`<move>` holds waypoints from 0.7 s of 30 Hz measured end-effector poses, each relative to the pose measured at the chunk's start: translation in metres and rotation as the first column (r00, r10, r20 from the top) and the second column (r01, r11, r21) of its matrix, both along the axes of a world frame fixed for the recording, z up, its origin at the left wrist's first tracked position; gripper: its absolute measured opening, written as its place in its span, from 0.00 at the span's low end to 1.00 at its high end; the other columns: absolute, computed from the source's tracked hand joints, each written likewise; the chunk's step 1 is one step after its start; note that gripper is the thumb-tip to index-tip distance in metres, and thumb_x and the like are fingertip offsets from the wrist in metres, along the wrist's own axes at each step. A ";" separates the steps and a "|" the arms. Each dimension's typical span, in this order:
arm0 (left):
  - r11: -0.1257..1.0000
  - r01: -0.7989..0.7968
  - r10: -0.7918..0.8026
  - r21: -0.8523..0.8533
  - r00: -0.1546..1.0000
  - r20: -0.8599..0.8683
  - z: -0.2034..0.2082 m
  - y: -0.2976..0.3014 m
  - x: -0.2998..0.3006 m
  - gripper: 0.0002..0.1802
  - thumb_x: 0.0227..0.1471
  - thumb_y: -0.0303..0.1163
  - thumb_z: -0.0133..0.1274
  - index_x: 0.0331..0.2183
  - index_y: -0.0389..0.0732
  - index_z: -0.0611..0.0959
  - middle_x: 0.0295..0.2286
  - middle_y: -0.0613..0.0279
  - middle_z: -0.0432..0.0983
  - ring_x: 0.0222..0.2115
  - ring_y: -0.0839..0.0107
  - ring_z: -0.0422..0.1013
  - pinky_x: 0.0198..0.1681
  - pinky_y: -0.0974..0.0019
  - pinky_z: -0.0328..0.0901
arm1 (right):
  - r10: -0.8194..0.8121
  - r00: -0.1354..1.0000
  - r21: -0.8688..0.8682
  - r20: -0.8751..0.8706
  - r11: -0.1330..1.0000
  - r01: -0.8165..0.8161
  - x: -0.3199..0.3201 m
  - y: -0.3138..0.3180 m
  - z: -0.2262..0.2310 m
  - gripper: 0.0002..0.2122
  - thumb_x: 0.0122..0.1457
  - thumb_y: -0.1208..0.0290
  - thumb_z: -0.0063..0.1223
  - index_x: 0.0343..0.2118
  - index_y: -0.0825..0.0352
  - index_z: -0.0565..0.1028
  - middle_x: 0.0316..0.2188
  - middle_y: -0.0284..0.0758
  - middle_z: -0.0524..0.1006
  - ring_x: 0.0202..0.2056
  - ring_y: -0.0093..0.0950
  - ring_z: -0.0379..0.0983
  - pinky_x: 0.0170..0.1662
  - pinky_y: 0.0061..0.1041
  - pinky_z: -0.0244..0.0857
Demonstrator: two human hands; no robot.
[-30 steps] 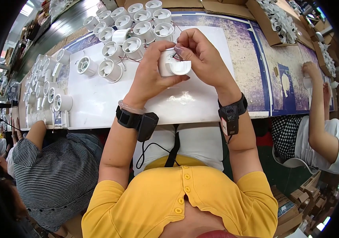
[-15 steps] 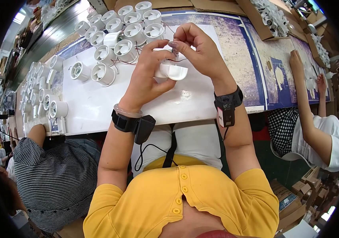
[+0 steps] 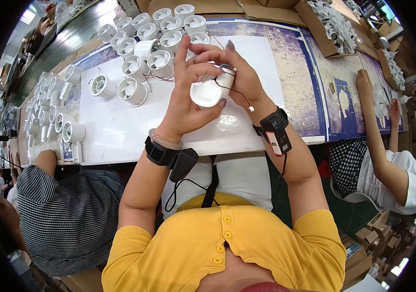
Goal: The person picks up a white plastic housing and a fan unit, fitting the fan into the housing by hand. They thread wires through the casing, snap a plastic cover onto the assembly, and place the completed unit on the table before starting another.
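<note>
Both my hands are raised over the white work surface around one rounded white plastic housing. My left hand is closed on it, thumb along the near edge and fingers over the top. Behind and to the right, my right hand wraps around the far side of the same housing, its fingertips partly hidden. A thin dark wire with a small white plug hangs from the housing beside my right palm. The smooth, pale end of the housing faces me. Left of my hands stand several white round fan units, some with thin wires.
The white sheet covers the table before me. More white parts crowd the left side, near a person in a checked top. At the right, another person's arm reaches over the table. A cardboard box of white parts stands far right.
The housing has turned in my hands, showing more of its pale end. My right hand has moved from pinching at the wires to wrapping behind the housing, and the plug now hangs free.
</note>
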State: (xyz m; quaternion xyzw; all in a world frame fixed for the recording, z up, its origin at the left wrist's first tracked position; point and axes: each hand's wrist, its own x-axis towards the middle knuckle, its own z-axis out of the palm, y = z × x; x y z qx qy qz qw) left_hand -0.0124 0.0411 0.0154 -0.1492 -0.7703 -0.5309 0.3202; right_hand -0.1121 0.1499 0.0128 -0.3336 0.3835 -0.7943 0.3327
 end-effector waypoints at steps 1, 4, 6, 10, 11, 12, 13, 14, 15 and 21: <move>0.999 -0.011 0.011 -0.053 1.000 -0.006 0.001 0.000 0.000 0.28 0.33 0.23 0.59 0.41 0.48 0.73 0.53 0.53 0.60 0.61 0.53 0.46 0.61 0.51 0.49 | 0.001 1.000 0.001 -0.002 1.000 -0.001 0.000 0.000 0.000 0.27 0.66 0.51 0.29 0.43 0.72 0.73 0.44 0.39 0.74 0.45 0.26 0.69 0.52 0.24 0.61; 0.987 -0.034 0.032 -0.154 0.999 -0.020 0.002 0.002 0.000 0.28 0.33 0.24 0.59 0.42 0.49 0.72 0.54 0.53 0.59 0.62 0.52 0.42 0.62 0.50 0.46 | 0.037 0.996 -0.047 0.077 0.998 -0.033 0.003 0.000 -0.001 0.32 0.65 0.46 0.22 0.43 0.73 0.73 0.47 0.41 0.71 0.48 0.29 0.67 0.55 0.27 0.59; 0.990 -0.034 0.029 -0.140 0.999 -0.035 0.002 0.005 -0.001 0.30 0.33 0.26 0.61 0.44 0.49 0.72 0.54 0.52 0.59 0.62 0.51 0.41 0.62 0.49 0.45 | 0.050 0.994 -0.025 0.095 0.999 -0.048 0.001 0.001 -0.004 0.33 0.65 0.45 0.22 0.43 0.73 0.73 0.47 0.42 0.72 0.48 0.29 0.67 0.55 0.27 0.59; 0.985 -0.057 0.047 -0.163 0.997 -0.061 0.000 0.004 -0.002 0.34 0.33 0.29 0.64 0.46 0.50 0.70 0.55 0.51 0.56 0.61 0.50 0.43 0.61 0.49 0.47 | 0.043 0.993 0.044 0.114 0.998 -0.049 0.001 0.000 -0.005 0.33 0.65 0.44 0.25 0.43 0.74 0.72 0.45 0.42 0.72 0.47 0.29 0.68 0.54 0.27 0.60; 0.981 -0.070 0.058 -0.180 0.996 -0.071 0.000 0.004 -0.002 0.36 0.33 0.30 0.65 0.47 0.50 0.70 0.56 0.51 0.54 0.61 0.49 0.45 0.61 0.50 0.48 | 0.010 0.996 0.071 0.094 0.997 -0.017 0.002 0.000 -0.003 0.32 0.64 0.44 0.27 0.43 0.75 0.72 0.43 0.42 0.73 0.46 0.29 0.69 0.53 0.27 0.61; 0.982 -0.069 0.058 -0.177 0.996 -0.070 0.000 0.004 -0.002 0.36 0.33 0.30 0.65 0.47 0.50 0.70 0.56 0.51 0.54 0.61 0.49 0.45 0.61 0.50 0.48 | -0.023 0.997 0.098 0.074 0.995 0.016 0.002 -0.001 -0.002 0.32 0.64 0.44 0.29 0.43 0.76 0.71 0.41 0.42 0.74 0.45 0.29 0.70 0.52 0.27 0.62; 0.979 -0.081 0.069 -0.185 0.995 -0.071 0.000 0.004 -0.001 0.37 0.33 0.30 0.66 0.48 0.51 0.70 0.57 0.50 0.52 0.60 0.49 0.47 0.60 0.50 0.50 | -0.023 0.997 0.101 0.074 0.995 0.016 0.001 0.000 -0.003 0.32 0.64 0.44 0.29 0.43 0.76 0.71 0.41 0.42 0.74 0.45 0.29 0.70 0.52 0.27 0.62; 0.977 -0.092 0.080 -0.195 0.994 -0.070 0.000 0.004 -0.002 0.38 0.32 0.31 0.66 0.49 0.52 0.70 0.58 0.49 0.50 0.59 0.48 0.49 0.59 0.50 0.51 | -0.016 0.997 0.112 0.072 0.994 0.008 0.000 -0.001 -0.005 0.32 0.64 0.45 0.30 0.43 0.76 0.71 0.41 0.42 0.74 0.44 0.29 0.70 0.52 0.26 0.62; 0.973 -0.103 0.090 -0.204 0.993 -0.069 -0.001 0.004 -0.002 0.39 0.32 0.32 0.67 0.49 0.52 0.70 0.59 0.49 0.47 0.58 0.48 0.51 0.58 0.51 0.53 | -0.009 0.998 0.123 0.070 0.992 0.000 -0.001 -0.001 -0.006 0.31 0.64 0.46 0.31 0.43 0.76 0.71 0.41 0.42 0.74 0.44 0.28 0.70 0.51 0.26 0.63; 0.952 -0.131 0.116 -0.275 0.991 -0.072 -0.004 0.004 -0.003 0.39 0.32 0.32 0.67 0.49 0.53 0.70 0.60 0.47 0.41 0.56 0.48 0.55 0.57 0.52 0.57 | 0.024 0.994 0.151 0.109 0.988 -0.040 -0.001 0.002 -0.005 0.26 0.65 0.49 0.35 0.41 0.71 0.74 0.40 0.38 0.75 0.42 0.25 0.71 0.48 0.21 0.65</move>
